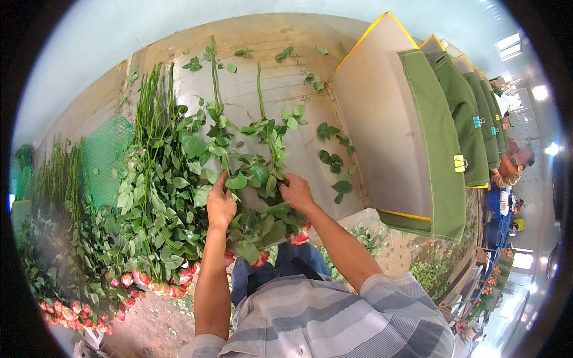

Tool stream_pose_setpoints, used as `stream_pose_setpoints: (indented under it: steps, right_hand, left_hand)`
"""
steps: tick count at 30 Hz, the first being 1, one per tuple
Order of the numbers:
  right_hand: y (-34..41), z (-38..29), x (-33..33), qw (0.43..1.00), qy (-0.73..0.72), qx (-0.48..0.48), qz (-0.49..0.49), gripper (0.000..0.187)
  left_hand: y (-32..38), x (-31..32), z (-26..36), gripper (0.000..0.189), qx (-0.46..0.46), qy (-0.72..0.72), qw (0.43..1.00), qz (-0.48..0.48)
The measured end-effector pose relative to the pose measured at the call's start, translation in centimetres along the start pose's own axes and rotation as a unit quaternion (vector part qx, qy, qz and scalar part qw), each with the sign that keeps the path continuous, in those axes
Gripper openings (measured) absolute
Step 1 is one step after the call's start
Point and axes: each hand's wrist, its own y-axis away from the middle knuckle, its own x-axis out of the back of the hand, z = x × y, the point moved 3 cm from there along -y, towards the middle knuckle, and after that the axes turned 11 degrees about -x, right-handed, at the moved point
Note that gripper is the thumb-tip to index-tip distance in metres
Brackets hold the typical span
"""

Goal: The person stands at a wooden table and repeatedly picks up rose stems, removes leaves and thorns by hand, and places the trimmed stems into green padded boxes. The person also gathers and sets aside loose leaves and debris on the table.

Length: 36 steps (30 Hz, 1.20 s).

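Two long-stemmed roses lie before me on a grey worktop (pixel 241 94), blooms toward my body. My left hand (pixel 221 206) pinches the left rose stem (pixel 215 80) low down among its leaves. At the other stem, my right hand (pixel 296 192) has its fingers curled in at the leaves of the right rose (pixel 268 134); foliage partly hides its fingertips. Red-and-cream rose blooms (pixel 299 235) hang past the near edge. Left of my left hand lies a thick pile of leafy roses (pixel 156 192), with stem ends pointing away.
Green plastic netting (pixel 107 156) separates that pile from another rose bunch (pixel 67 250) at far left. Loose leaves (pixel 335 161) are scattered on the worktop. A tall divider panel (pixel 380 129) with green cloth (pixel 436 147) and clips borders the right. Beyond it, a person (pixel 512 165) stands.
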Motion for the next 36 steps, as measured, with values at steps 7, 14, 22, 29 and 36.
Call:
stream_pose_setpoints:
  steps: [7,14,22,29,36]
  right_hand:
    - [-1.1,0.8,0.4,0.999,-0.027,0.012,-0.028,0.034]
    - [-2.0,0.9,0.4,0.997,-0.048,0.046,-0.035,0.021]
    - [-1.4,0.2,0.1,0.992,-0.045,0.113,0.024,0.02]
    - [-1.6,0.4,-0.1,0.993,-0.044,0.109,0.022,0.02]
    - [-1.0,0.0,0.5,0.998,-0.02,0.06,0.009,0.023]
  left_hand:
    - [-0.7,-2.0,-2.4,0.045,0.009,-0.147,0.989,-0.001]
    - [2.2,0.2,-0.8,0.038,0.035,-0.058,0.992,0.107]
    - [8.2,1.7,3.5,0.032,-0.088,-0.109,0.974,0.177]
    - [10.1,0.8,4.5,0.032,-0.091,-0.068,0.979,0.169]
    - [10.1,0.8,5.2,0.031,-0.103,-0.064,0.984,0.129]
